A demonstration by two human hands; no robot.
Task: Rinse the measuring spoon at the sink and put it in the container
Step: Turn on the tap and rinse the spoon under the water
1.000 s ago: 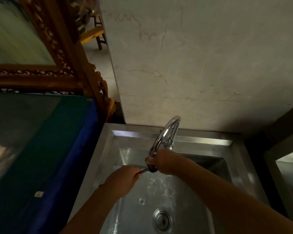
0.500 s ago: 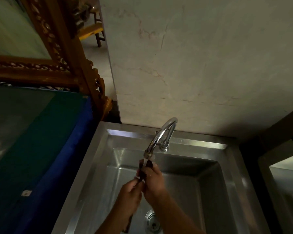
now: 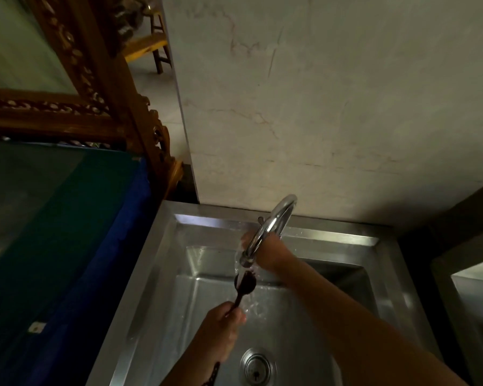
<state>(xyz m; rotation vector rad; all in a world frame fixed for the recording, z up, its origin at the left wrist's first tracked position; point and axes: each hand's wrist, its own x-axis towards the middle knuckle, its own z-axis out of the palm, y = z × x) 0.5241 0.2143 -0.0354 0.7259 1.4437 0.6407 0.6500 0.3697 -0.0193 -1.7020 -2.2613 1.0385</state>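
The pale wall (image 3: 332,107) stands behind the steel sink (image 3: 162,246), and a blue counter (image 3: 67,246) lies at its left. The curved tap (image 3: 271,227) partly hides your right hand (image 3: 268,253); its grip I cannot tell. Your left hand (image 3: 221,327) holds closed the handle of the dark spoon (image 3: 244,284), its bowl under running water, above the drain (image 3: 258,366).

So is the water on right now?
On. Water pours from the faucet spout onto the spoon and splashes in the sink.
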